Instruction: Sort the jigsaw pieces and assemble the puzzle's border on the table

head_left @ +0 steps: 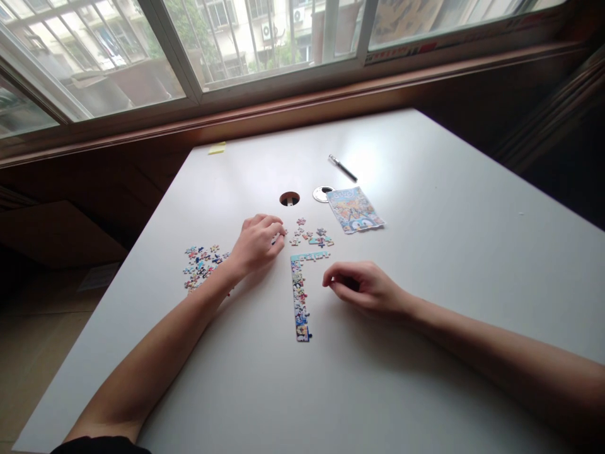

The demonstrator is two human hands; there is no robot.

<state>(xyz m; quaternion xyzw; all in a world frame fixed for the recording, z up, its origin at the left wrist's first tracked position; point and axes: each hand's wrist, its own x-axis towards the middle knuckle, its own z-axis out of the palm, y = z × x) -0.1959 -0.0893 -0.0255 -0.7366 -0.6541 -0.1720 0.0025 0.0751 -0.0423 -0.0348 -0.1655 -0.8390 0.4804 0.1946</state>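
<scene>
two bare hands rest on the white surface point(425, 265). the left hand point(258, 243) lies knuckles up with its grip curled nearly shut; its fingertips point(278, 236) pinch or press what looks like one small puzzle piece at their tips, though it is too small to tell if it is truly held. the right hand point(363, 287) lies just right of the left, its grip loosely curled, thumb and forefinger close together around nothing i can see, fingertips down on the surface. between the two hands lies one joined l-shaped puzzle border point(301, 290), its long arm running back toward the person and its short arm pointing at the right hand's fingers, near but not touching them. just beyond the left fingertips sits one small scatter of loose pieces point(312, 236), perhaps eight or nine. behind the left wrist, on its outer side, is one larger heap of pieces point(203, 265), too many and too small to count. farther off beyond both hands: one printed puzzle bag point(354, 209), one round cable hole point(289, 198), one round cap point(323, 193) beside it, one pen point(343, 168), and one yellow note point(217, 149) at the far edge.
</scene>
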